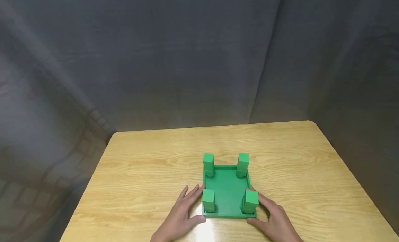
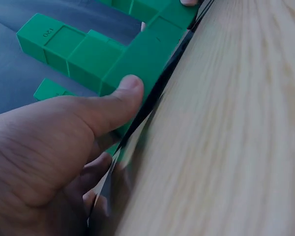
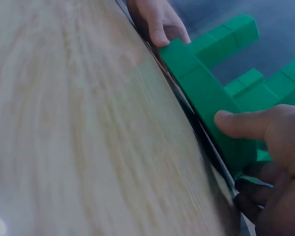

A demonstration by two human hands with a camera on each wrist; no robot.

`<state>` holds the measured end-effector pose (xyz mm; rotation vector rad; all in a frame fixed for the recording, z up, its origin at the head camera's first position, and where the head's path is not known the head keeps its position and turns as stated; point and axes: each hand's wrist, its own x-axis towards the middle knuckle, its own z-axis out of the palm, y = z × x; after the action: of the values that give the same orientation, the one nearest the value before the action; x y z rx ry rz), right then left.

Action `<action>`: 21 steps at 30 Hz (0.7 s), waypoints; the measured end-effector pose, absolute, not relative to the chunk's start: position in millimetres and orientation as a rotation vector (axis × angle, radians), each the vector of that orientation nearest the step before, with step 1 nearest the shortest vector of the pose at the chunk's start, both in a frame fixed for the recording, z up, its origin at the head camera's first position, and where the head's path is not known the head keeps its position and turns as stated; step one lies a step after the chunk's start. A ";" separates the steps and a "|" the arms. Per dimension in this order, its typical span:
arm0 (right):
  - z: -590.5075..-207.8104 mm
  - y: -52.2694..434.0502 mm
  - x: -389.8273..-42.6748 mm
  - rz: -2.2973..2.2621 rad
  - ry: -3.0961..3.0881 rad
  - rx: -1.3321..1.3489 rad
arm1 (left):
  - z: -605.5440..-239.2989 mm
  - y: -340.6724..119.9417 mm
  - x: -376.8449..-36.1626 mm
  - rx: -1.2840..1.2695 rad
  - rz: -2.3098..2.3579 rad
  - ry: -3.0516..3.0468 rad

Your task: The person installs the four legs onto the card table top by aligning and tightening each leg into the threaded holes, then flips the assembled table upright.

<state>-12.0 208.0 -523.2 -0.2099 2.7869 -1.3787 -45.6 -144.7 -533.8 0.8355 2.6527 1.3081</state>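
Note:
A shallow green square tray [image 1: 228, 191] lies on the table near its front, with a blocky green post standing at each corner. My left hand [image 1: 182, 212] holds the near left corner, thumb on the front wall [image 2: 145, 56] and fingers along the left side. At the near right corner my right hand [image 1: 274, 216] grips the tray likewise, its thumb against the front wall [image 3: 206, 96]. The near left post [image 1: 208, 197] and near right post [image 1: 250, 199] rise beside the hands. In the left wrist view, one post [image 2: 71, 46] bears the number 120.
The wooden table [image 1: 149, 158] has pale grain and rounded far corners. Behind it and along both sides hangs a dark grey cloth [image 1: 187, 61]. The far left post [image 1: 208, 162] and far right post [image 1: 242, 162] stand toward the back.

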 end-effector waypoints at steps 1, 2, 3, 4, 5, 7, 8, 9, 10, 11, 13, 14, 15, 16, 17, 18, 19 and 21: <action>-521.5 208.5 -11.5 -1.383 2.759 -0.176 | -533.7 -144.7 -46.7 0.858 1.323 2.637; -519.7 208.8 -11.3 -1.383 2.740 -0.145 | -533.6 -144.9 -47.4 0.873 1.334 2.622; -517.9 209.1 -11.2 -1.380 2.728 -0.112 | -533.4 -145.2 -48.1 0.869 1.346 2.602; -516.1 209.2 -11.2 -1.382 2.711 -0.080 | -533.2 -145.6 -48.3 0.851 1.353 2.589; -514.5 209.4 -11.2 -1.394 2.690 -0.056 | -533.1 -146.1 -48.3 0.825 1.357 2.577; -511.5 209.8 -10.9 -1.455 2.627 -0.012 | -532.8 -147.1 -47.6 0.744 1.369 2.540; -510.1 210.4 -10.6 -1.498 2.598 -0.004 | -532.8 -147.3 -47.1 0.712 1.378 2.526; -508.5 210.9 -10.2 -1.549 2.559 0.015 | -532.6 -147.2 -46.3 0.682 1.392 2.509; -507.1 211.5 -9.7 -1.599 2.530 0.028 | -532.5 -146.8 -45.6 0.667 1.407 2.492; -505.4 212.2 -9.1 -1.650 2.501 0.032 | -532.3 -146.1 -45.2 0.667 1.426 2.475; -502.3 214.3 -7.9 -1.742 2.471 0.000 | -531.7 -144.2 -44.2 0.691 1.480 2.433; -500.8 215.5 -7.1 -1.769 2.478 -0.026 | -531.3 -143.2 -43.8 0.719 1.513 2.415; -499.4 216.5 -6.6 -1.791 2.492 -0.053 | -530.6 -142.0 -43.3 0.747 1.541 2.404; -498.2 217.7 -6.0 -1.800 2.516 -0.083 | -529.6 -140.8 -43.0 0.778 1.578 2.390; -497.1 218.9 -5.7 -1.805 2.542 -0.120 | -528.3 -139.7 -42.4 0.798 1.622 2.375; -496.4 220.1 -5.4 -1.802 2.580 -0.170 | -526.6 -138.6 -41.6 0.809 1.668 2.365; -495.8 221.1 -5.3 -1.786 2.636 -0.223 | -524.3 -137.3 -40.7 0.812 1.716 2.361; -495.4 222.5 -5.8 -1.778 2.744 -0.346 | -519.1 -134.2 -39.8 0.837 1.818 2.372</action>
<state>-5.8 222.5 -495.4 -0.3462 2.7437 -1.7783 -39.8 -134.2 -519.1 0.8370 2.3722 1.8176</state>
